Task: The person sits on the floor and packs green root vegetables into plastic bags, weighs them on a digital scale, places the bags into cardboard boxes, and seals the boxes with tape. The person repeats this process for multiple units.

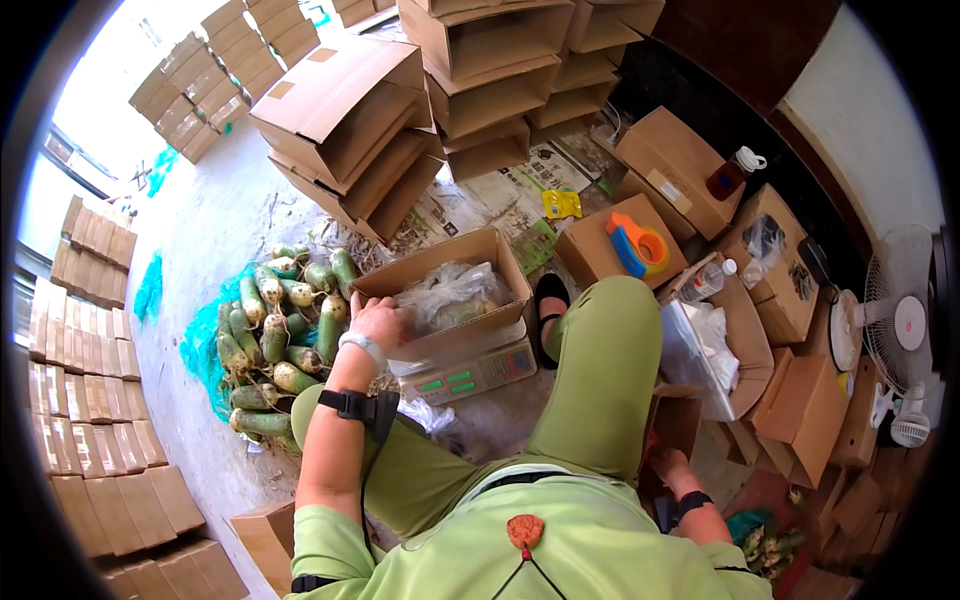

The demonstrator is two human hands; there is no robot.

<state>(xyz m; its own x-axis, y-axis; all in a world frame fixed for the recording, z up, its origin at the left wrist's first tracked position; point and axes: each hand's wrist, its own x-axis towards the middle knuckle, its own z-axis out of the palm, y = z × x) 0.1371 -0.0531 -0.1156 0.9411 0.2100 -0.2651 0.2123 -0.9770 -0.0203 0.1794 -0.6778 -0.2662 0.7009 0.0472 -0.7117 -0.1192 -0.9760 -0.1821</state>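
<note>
An open cardboard box stands on a digital scale with lit green displays. Inside it, clear plastic bags cover contents that I cannot make out. My left hand grips the box's left end, its fingers over the rim. Down beside my right thigh, my right hand reaches to a smaller open cardboard box; its fingers are partly hidden, and something red shows by them. Left of the scale lies a heap of green radishes on teal netting.
Empty cardboard boxes are stacked ahead. An orange-and-blue tape dispenser rests on a closed carton. To the right are a water bottle and a white fan. Taped cartons line the left side.
</note>
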